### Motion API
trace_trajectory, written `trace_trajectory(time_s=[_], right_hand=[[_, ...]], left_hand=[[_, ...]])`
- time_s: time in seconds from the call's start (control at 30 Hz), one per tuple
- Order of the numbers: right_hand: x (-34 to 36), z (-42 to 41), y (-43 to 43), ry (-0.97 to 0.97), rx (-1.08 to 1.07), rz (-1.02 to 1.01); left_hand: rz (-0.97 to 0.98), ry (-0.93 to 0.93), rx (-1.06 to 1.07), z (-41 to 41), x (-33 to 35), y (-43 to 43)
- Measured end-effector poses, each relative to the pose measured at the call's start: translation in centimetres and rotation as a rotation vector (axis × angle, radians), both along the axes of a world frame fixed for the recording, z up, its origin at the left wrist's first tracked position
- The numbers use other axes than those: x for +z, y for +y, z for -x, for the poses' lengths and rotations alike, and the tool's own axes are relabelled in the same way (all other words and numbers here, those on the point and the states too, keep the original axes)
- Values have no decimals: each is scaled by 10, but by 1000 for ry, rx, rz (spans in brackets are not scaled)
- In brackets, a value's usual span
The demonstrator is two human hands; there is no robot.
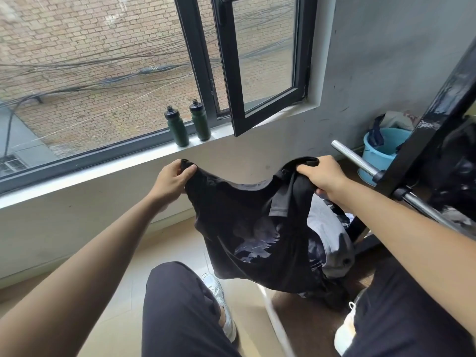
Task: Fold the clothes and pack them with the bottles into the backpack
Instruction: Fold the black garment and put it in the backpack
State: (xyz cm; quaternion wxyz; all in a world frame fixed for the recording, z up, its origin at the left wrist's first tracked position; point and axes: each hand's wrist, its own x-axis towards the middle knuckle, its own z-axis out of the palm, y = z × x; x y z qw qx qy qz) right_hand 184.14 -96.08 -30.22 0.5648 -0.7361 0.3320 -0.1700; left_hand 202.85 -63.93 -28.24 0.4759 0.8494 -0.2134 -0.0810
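Note:
I hold up a black T-shirt [247, 228] with a pale bird print in front of me. My left hand [172, 180] pinches its left upper corner. Its right upper part is bunched inside the grip of my right hand [322, 175]. The shirt hangs down between my knees. Behind it on the floor lies a grey and dark bag or heap of cloth [329, 238], mostly hidden, which may be the backpack. Two dark green bottles [178, 131] [200, 122] with black caps stand upright on the white window sill [103, 168].
An open black window sash [260, 73] juts into the room above the sill. A blue plastic bucket [381, 153] with cloth in it stands in the right corner. A black frame with a chrome bar [365, 163] crosses the right side. My legs and white shoes fill the bottom.

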Motion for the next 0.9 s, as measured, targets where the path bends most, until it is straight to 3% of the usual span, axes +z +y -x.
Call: trace_trajectory(time_s=[0.1, 0.2, 0.33, 0.5, 0.63, 0.83, 0.9], right_hand=[[-6, 0, -1, 85, -64, -3], [-18, -1, 4, 159, -123, -18], [-27, -2, 20, 126, -150, -169], [-23, -8, 47, 59, -126, -323], [-11, -6, 74, 23, -17, -256], [-5, 14, 96, -100, 480, -144], [-11, 22, 94, -113, 580, -24]], left_hand=[[31, 20, 146, 5, -13, -9], [-81, -12, 347, 12, -25, -17], [-46, 1, 427, 38, -24, -32], [203, 180, 307, 69, -20, -50], [318, 306, 154, 107, -13, -70], [429, 481, -19, 142, -6, -89], [431, 581, -123, 148, -3, -90]])
